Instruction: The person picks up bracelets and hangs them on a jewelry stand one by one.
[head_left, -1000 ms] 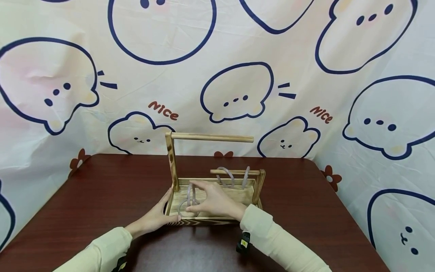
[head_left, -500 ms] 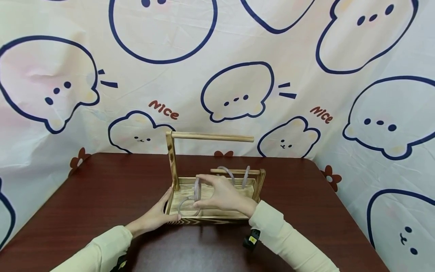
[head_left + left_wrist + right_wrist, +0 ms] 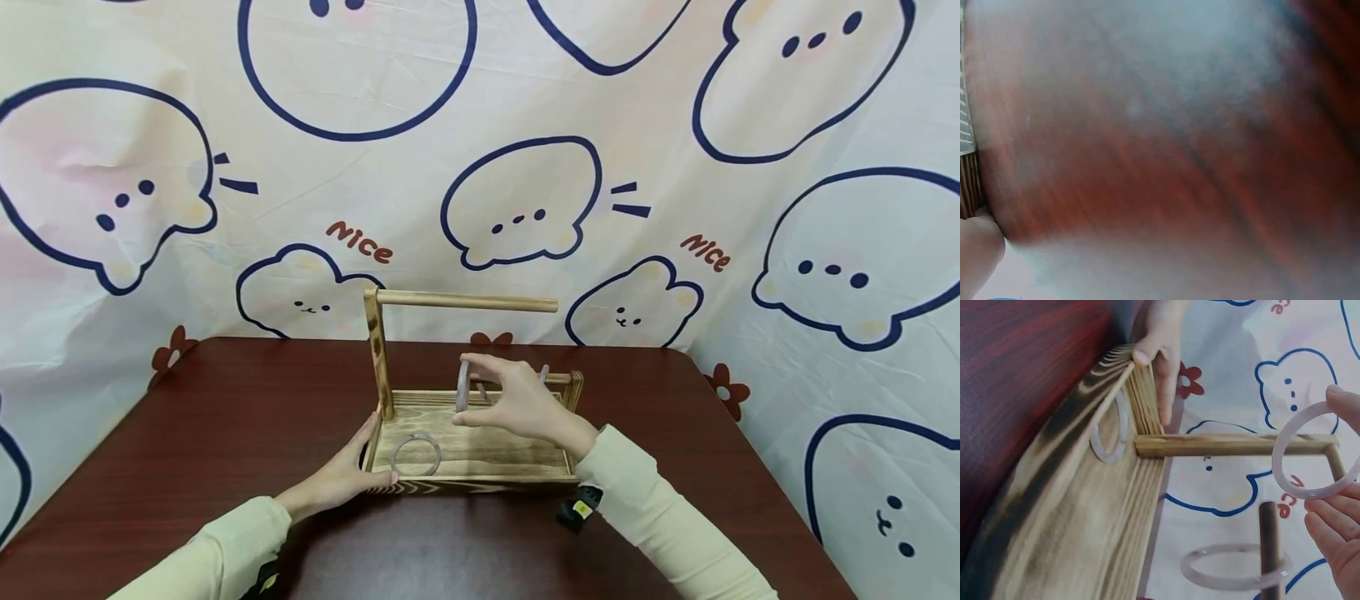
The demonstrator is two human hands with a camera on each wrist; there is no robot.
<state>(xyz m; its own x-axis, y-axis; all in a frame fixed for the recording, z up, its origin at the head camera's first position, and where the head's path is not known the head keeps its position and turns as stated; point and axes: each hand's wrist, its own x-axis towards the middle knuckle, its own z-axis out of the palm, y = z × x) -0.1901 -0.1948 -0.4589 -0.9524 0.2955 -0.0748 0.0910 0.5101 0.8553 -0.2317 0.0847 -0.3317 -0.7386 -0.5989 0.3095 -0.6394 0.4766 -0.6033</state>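
Wooden tray (image 3: pixel 495 457): pale ring (image 3: pixel 437 452) inside, near front-left corner.
Left hand (image 3: pixel 339 475): grips that corner.
Right hand (image 3: pixel 519 403): pinches second ring (image 3: pixel 462 387) upright, above the tray.

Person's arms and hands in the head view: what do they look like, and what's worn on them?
The left hand and right hand wear no gloves. The left sleeve and right sleeve are long, plain and pale cream. A small black device with a yellow patch shows at each wrist: left device, right device.
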